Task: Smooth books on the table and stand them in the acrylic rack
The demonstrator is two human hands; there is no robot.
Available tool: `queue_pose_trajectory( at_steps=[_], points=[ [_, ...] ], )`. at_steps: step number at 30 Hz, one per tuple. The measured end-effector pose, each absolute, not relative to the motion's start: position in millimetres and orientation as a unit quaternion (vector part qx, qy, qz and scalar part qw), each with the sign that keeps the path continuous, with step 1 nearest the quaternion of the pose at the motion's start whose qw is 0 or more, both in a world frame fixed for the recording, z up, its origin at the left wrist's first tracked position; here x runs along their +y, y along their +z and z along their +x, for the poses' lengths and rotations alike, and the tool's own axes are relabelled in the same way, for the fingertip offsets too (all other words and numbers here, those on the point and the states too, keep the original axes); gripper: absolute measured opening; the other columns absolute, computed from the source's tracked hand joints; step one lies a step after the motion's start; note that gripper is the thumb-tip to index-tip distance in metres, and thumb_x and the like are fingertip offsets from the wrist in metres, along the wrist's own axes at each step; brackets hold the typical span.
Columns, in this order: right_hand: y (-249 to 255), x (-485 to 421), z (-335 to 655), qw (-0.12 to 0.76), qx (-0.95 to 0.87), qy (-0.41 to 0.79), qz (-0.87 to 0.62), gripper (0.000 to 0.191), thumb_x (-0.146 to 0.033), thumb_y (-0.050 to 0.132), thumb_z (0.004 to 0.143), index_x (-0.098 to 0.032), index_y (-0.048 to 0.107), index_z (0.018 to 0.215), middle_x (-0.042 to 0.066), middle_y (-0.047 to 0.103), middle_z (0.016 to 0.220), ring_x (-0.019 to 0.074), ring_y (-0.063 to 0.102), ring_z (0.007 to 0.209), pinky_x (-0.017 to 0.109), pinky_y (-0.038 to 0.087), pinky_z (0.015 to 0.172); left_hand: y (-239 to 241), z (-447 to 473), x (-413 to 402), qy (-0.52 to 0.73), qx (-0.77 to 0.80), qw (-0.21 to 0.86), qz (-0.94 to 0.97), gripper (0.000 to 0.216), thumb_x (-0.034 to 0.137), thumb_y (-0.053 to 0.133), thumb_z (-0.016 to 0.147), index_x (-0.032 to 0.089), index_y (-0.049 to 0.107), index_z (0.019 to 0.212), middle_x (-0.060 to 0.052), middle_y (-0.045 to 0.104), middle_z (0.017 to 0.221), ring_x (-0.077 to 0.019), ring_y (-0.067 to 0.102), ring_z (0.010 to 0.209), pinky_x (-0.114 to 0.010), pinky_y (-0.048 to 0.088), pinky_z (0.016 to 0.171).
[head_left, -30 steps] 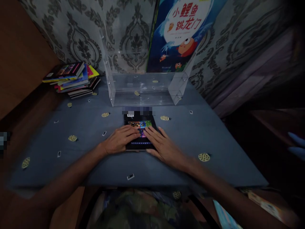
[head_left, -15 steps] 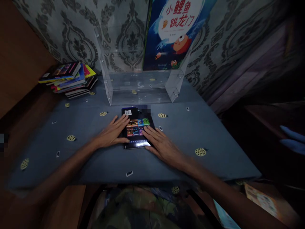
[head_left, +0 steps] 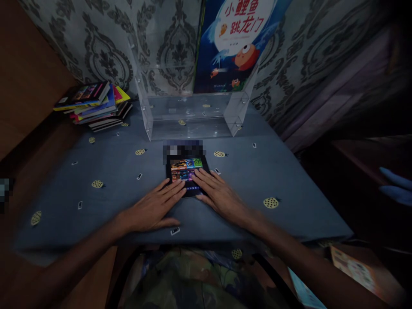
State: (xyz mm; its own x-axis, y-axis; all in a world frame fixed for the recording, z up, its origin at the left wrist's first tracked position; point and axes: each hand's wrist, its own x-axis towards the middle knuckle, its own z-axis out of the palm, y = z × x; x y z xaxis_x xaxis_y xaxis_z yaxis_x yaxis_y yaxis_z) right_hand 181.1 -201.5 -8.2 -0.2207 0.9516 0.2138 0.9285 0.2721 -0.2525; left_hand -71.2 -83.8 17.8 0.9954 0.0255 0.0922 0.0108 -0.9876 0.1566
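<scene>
A thin black book [head_left: 185, 169] with small coloured pictures on its cover lies flat on the grey-blue tablecloth [head_left: 112, 171], in front of me. My left hand [head_left: 153, 207] lies flat and open on the cloth, its fingertips touching the book's near left corner. My right hand [head_left: 217, 195] is also flat and open, its fingers resting on the book's near right part. Behind the book stands a clear acrylic rack [head_left: 189, 116] with one big blue picture book [head_left: 236, 43] upright in it.
A pile of several colourful books [head_left: 93, 105] lies at the table's back left corner. Patterned wallpaper rises behind the rack. A wooden panel stands at the left. More books [head_left: 350, 266] lie low at the right. Something pale blue [head_left: 395, 186] shows at the far right edge.
My left hand slid back toward me and off most of the book. My right hand stayed on the book's near right part.
</scene>
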Motion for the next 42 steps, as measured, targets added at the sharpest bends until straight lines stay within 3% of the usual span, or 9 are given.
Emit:
queue_pose_trajectory(
  at_steps=[9, 23, 28, 34, 38, 42],
  points=[
    [-2, -219, 175, 0.164, -0.782, 0.020, -0.601, 0.055, -0.023, 0.046, 0.103, -0.025, 0.035, 0.156, 0.009, 0.042, 0.159, 0.0254, 0.036, 0.149, 0.058, 0.034, 0.119, 21, -72, -88, 0.041, 0.008, 0.071, 0.997, 0.083, 0.062, 0.042, 0.100, 0.011, 0.017, 0.160, -0.020, 0.031, 0.163, -0.0263, 0.021, 0.155, -0.047, 0.018, 0.126],
    [-10, -272, 161, 0.157, -0.785, 0.028, -0.599, 0.067, -0.024, 0.052, 0.100, -0.028, 0.023, 0.161, 0.009, 0.041, 0.160, 0.0251, 0.035, 0.150, 0.056, 0.031, 0.121, 17, -88, -133, 0.049, 0.006, 0.097, 0.994, 0.084, 0.061, 0.048, 0.098, 0.009, 0.022, 0.158, -0.020, 0.039, 0.159, -0.0292, 0.026, 0.154, -0.049, 0.023, 0.126],
    [-11, -285, 155, 0.155, -0.784, 0.021, -0.601, 0.067, -0.025, 0.052, 0.100, -0.025, 0.023, 0.161, 0.011, 0.044, 0.158, 0.0265, 0.036, 0.149, 0.058, 0.033, 0.119, 16, -92, -146, 0.036, 0.009, 0.084, 0.996, 0.073, 0.052, 0.049, 0.101, 0.007, 0.030, 0.155, -0.020, 0.039, 0.159, -0.0285, 0.023, 0.155, -0.049, 0.021, 0.127],
    [-8, -299, 148, 0.165, -0.784, 0.017, -0.599, 0.066, -0.025, 0.053, 0.100, -0.023, 0.025, 0.160, 0.013, 0.048, 0.155, 0.0264, 0.039, 0.147, 0.057, 0.034, 0.119, 11, -99, -158, 0.050, 0.008, 0.071, 0.996, 0.056, 0.024, 0.047, 0.101, 0.009, 0.035, 0.153, -0.017, 0.044, 0.157, -0.0257, 0.026, 0.154, -0.048, 0.021, 0.127],
    [-7, -305, 144, 0.165, -0.773, 0.022, -0.612, 0.066, -0.017, 0.051, 0.099, -0.026, 0.026, 0.160, 0.011, 0.048, 0.155, 0.0255, 0.041, 0.146, 0.055, 0.035, 0.119, 5, -100, -164, 0.091, 0.012, 0.039, 0.995, 0.048, 0.010, 0.041, 0.100, 0.010, 0.043, 0.148, -0.015, 0.052, 0.152, -0.0242, 0.034, 0.151, -0.047, 0.023, 0.127],
    [-7, -308, 141, 0.173, -0.766, 0.015, -0.619, 0.066, -0.014, 0.050, 0.098, -0.029, 0.030, 0.159, 0.009, 0.052, 0.152, 0.0250, 0.045, 0.144, 0.054, 0.038, 0.117, 4, -97, -168, 0.131, 0.011, 0.011, 0.991, 0.042, 0.009, 0.036, 0.102, 0.010, 0.051, 0.141, -0.014, 0.058, 0.146, -0.0241, 0.046, 0.144, -0.047, 0.027, 0.125]
  ],
)
